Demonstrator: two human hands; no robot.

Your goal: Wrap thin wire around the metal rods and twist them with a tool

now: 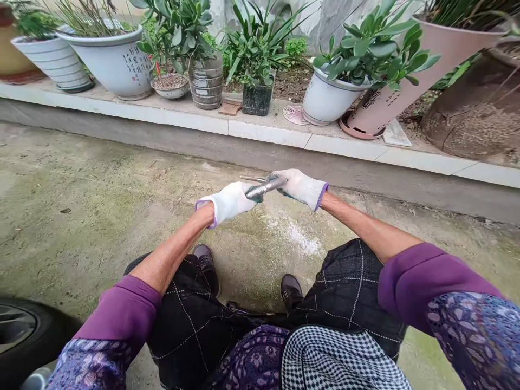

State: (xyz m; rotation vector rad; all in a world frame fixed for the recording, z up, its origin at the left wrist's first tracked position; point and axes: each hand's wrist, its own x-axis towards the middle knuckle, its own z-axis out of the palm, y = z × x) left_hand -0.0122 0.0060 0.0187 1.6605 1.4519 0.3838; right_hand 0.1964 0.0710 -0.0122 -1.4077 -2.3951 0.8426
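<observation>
Both my hands wear white knitted gloves with purple cuffs and dark palms, and they meet in front of me above the ground. My left hand (234, 201) is closed around the lower left end of a silver, ridged metal rod (265, 188). The rod slants up to the right, where its end blurs near my right hand (299, 187). My right hand is closed, with a thin metal piece (252, 179) sticking out to the left from its fingers. Its fingertips are partly hidden. I cannot tell whether the thin piece and the rod join.
White powder (303, 238) lies scattered on the concrete ground (101, 189) between my shoes. A low tiled ledge (268, 132) ahead carries several potted plants, among them a white pot (331, 100) and a tall pink pot (377, 105). A wheel (24, 330) stands at lower left.
</observation>
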